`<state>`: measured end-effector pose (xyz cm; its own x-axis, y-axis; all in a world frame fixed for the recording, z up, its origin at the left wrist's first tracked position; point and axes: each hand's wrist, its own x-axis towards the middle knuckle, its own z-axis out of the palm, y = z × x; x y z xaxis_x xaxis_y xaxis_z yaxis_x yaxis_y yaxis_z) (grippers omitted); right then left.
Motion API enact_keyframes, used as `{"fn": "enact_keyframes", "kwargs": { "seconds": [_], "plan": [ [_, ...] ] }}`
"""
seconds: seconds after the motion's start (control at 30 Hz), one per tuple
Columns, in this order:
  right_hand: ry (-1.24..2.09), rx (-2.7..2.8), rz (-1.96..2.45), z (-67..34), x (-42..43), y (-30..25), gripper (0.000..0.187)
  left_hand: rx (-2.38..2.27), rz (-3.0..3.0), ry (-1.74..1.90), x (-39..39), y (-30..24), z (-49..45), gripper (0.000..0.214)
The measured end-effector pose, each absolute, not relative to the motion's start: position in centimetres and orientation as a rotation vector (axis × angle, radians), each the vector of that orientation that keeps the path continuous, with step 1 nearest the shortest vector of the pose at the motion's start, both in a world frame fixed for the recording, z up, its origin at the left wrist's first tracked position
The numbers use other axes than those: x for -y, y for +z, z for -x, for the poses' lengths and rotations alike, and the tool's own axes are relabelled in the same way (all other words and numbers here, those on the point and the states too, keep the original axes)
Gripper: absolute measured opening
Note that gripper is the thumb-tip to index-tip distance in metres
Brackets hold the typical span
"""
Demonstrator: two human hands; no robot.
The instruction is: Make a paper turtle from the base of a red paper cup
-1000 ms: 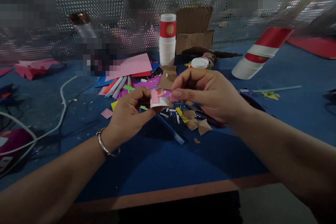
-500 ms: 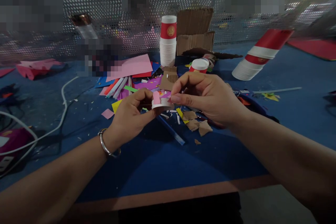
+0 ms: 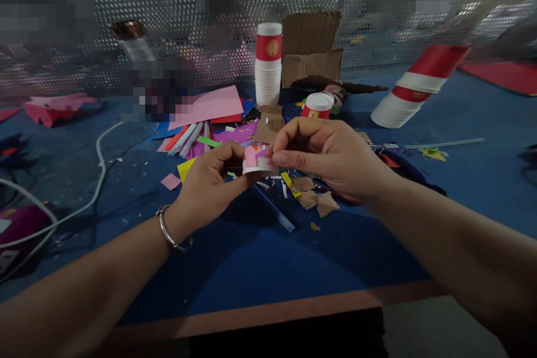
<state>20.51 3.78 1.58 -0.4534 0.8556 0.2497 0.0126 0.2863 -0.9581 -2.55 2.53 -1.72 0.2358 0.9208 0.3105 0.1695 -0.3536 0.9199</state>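
My left hand [image 3: 210, 182], with a bracelet at the wrist, is closed on a shallow white round piece [image 3: 260, 169] that looks like the cut bottom of a paper cup. A pink paper tab [image 3: 250, 156] stands up at its near left side. Behind the rim shows a bit of purple paper [image 3: 262, 152]. My right hand [image 3: 323, 151] is pinched at the right side of the piece, thumb against forefinger. What lies between those fingertips seems to be the purple paper's end, mostly covered by the fingers. Both hands are above the blue table [image 3: 268, 274].
Stacked paper cups [image 3: 267, 78] stand at the back; another stack [image 3: 403, 100] leans at the right. Between them are cardboard [image 3: 312, 56] and a cup [image 3: 318, 105]. Glue sticks [image 3: 187, 140], pink paper [image 3: 213, 105], torn cardboard bits [image 3: 327, 204] and a white cable [image 3: 100, 168] lie around.
My right fingertips have shifted slightly left over the piece, and less of the purple paper shows. My left hand keeps its hold in nearly the same place.
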Motion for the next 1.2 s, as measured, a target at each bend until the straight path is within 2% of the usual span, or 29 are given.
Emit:
{"fn": "enact_keyframes", "kwargs": {
  "seconds": [0.8, 1.2],
  "plan": [
    [1.271, 1.754, 0.767, -20.11, -3.77, 1.19, 0.033, -1.018, -1.759, 1.176, -2.37, -1.84, 2.41, 0.022],
    [1.334, 1.684, 0.700, -19.84, -3.71, 1.10, 0.036, -1.014, -1.775, 1.152, -2.16, -1.72, 2.34, 0.019]
  ]
}}
